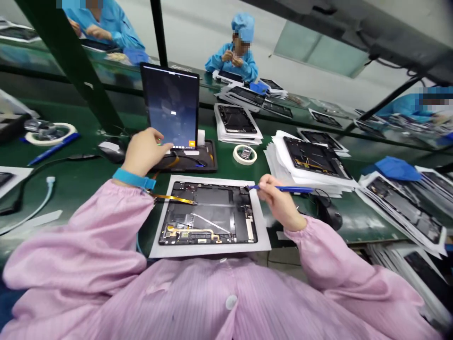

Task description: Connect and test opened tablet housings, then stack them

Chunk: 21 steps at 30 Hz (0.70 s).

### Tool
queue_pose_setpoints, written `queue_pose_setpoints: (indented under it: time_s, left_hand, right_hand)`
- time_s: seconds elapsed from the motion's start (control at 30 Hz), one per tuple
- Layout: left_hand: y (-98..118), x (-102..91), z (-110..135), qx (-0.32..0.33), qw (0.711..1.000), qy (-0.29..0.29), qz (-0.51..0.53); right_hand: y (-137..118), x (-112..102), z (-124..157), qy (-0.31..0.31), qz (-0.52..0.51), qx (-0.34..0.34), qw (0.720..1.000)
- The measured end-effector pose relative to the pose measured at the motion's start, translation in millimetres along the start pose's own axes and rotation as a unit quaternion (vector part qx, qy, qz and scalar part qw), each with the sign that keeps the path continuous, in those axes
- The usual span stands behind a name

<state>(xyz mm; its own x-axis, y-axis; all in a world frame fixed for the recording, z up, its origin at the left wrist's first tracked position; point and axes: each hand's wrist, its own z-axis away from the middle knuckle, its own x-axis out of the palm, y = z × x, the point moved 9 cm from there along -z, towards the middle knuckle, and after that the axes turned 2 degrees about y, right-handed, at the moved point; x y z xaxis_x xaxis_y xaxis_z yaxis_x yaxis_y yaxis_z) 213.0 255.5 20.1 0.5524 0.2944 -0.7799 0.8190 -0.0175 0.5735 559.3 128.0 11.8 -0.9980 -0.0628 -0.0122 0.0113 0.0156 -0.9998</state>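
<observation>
An opened tablet (pixel 214 217) lies on a white sheet (pixel 262 233) in front of me, its inner boards and ribbon cables exposed. An orange flex cable (pixel 175 199) runs out from its left side. My right hand (pixel 278 200) grips a slim blue pen-like tool (pixel 295 189), whose tip is at the tablet's far right corner. Behind the tablet a lit screen (pixel 171 104) stands upright. At its lower left edge is my left hand (pixel 145 150), fingers apart and nothing held; whether a fingertip touches the glass I cannot tell. A blue strap (pixel 132 179) circles the left wrist.
Under the screen sits a black tray (pixel 208 163). Tape rolls (pixel 245 155) and stacks of opened tablets (pixel 314 158) on paper stand behind and to the right. A black mouse (pixel 327 212) lies right, cables left. Co-workers (pixel 233 61) sit across the bench.
</observation>
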Motion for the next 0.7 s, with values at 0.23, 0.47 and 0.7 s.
queue_pose_setpoints:
  time_s: [0.23,0.47,0.7]
  left_hand:
    - [86,80.3,102,0.156,0.909,-0.38,-0.073]
    - [91,89.4,118,0.201,0.884,-0.38,-0.184]
    - [92,90.0,122,0.194,0.869,-0.417,-0.184]
  right_hand:
    - [52,-30,6,0.071,0.141,-0.014,0.987]
    - [48,-29,8,0.088,0.234,-0.06,0.967]
    - [48,-22,5,0.053,0.266,-0.08,0.959]
